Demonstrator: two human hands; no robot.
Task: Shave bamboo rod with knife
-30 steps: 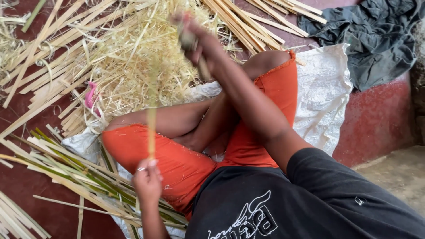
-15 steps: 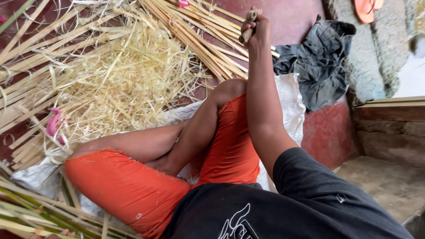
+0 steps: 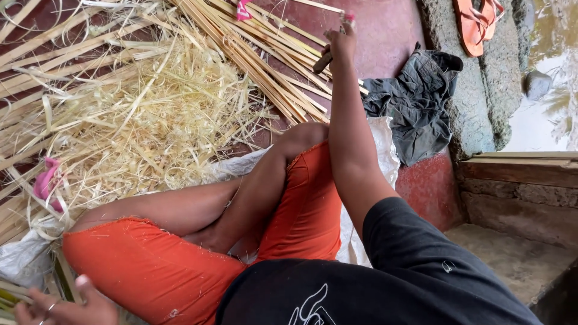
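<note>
My right hand is raised at arm's length, fingers clenched around a dark-handled knife above the long split bamboo strips on the red floor. My left hand, bottom corner, fingers loosely spread beside green bamboo slats. Pale shavings heap lies ahead of my knees; grey cloth lies nearby.

Bare red floor lies open around the raised right hand, between the bamboo strips and the crumpled grey cloth. The heap of shavings blocks the floor's far-left part; the stone kerb bounds the right edge.
</note>
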